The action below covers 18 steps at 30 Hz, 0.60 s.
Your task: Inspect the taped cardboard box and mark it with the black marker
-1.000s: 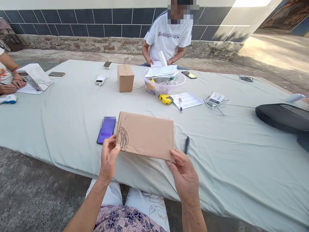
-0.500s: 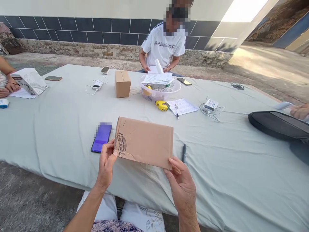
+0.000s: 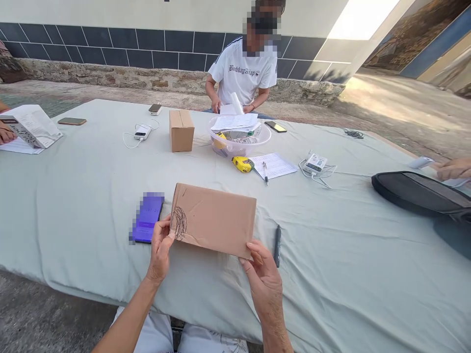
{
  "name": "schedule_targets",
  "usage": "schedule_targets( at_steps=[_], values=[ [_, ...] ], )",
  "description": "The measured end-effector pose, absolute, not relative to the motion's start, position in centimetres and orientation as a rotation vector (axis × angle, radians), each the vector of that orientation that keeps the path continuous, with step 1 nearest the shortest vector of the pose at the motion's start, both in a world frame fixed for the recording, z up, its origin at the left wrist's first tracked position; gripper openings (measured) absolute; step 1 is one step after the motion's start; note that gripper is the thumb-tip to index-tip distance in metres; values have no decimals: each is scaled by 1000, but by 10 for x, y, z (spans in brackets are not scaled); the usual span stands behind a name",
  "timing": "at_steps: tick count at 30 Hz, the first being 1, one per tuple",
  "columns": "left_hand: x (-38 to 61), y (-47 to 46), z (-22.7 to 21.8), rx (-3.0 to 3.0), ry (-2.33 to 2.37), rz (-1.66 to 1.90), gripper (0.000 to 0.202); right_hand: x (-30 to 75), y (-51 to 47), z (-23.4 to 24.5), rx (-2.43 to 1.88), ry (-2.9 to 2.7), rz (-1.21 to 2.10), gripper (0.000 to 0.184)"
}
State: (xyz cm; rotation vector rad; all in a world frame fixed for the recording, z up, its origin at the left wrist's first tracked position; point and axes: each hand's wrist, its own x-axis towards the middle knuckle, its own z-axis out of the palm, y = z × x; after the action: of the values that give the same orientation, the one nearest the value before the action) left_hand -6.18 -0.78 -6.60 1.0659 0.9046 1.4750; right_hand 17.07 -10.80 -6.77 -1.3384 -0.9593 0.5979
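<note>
A brown cardboard box (image 3: 215,218) is held up over the near part of the table, one broad face turned toward me. Black scribbled loops mark the left end of that face. My left hand (image 3: 161,247) grips the box's lower left edge, thumb in front. At the lower right corner, my right hand (image 3: 263,272) pinches the cardboard between thumb and fingers. Just left of the box lies a phone (image 3: 147,218) with a lit purple screen. A dark marker (image 3: 277,246) rests on the cloth to the right of my right hand.
Farther back stand a small carton (image 3: 181,131) and a plastic basin (image 3: 268,139) holding papers. Nearby are a yellow tape measure (image 3: 242,164), a pen (image 3: 265,173) on a sheet, and a white power bank (image 3: 315,163). A black bag (image 3: 419,193) lies right. A person (image 3: 243,73) sits opposite.
The view has shifted slightly, so most things appear a little further left and lower. Both hands keep hold of the box, with its pose nearly the same.
</note>
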Motion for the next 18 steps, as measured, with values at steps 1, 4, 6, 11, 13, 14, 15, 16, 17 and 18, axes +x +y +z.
schedule_targets(
  at_steps=[1, 4, 6, 11, 13, 14, 15, 16, 17, 18],
  values=[
    [-62, -7, -70, 1066, 905, 1476, 27, 170, -108, -69, -1345, -955, 602, 26],
    [-63, -7, -74, 1096, 909, 1498, 29, 170, -108, -70, -1364, -952, 596, 25],
    [-63, -7, -74, 1118, 918, 1509, 29, 170, -109, -68, -1361, -959, 595, 25],
    [-62, -7, -73, 1134, 917, 1522, 32, 170, -109, -69, -1350, -950, 579, 24],
    [-62, -6, -74, 1145, 915, 1521, 32, 169, -108, -70, -1347, -942, 575, 24],
    [-62, -6, -75, 1150, 914, 1519, 31, 169, -108, -71, -1343, -939, 574, 24],
    [-63, -6, -75, 1155, 912, 1515, 31, 169, -108, -72, -1339, -936, 572, 24],
    [-63, -6, -76, 1157, 911, 1511, 31, 168, -107, -72, -1334, -934, 570, 24],
    [-63, -6, -76, 1156, 911, 1508, 32, 168, -107, -72, -1327, -933, 567, 24],
    [-64, -7, -77, 1152, 910, 1504, 32, 167, -108, -72, -1319, -931, 566, 24]
  ],
)
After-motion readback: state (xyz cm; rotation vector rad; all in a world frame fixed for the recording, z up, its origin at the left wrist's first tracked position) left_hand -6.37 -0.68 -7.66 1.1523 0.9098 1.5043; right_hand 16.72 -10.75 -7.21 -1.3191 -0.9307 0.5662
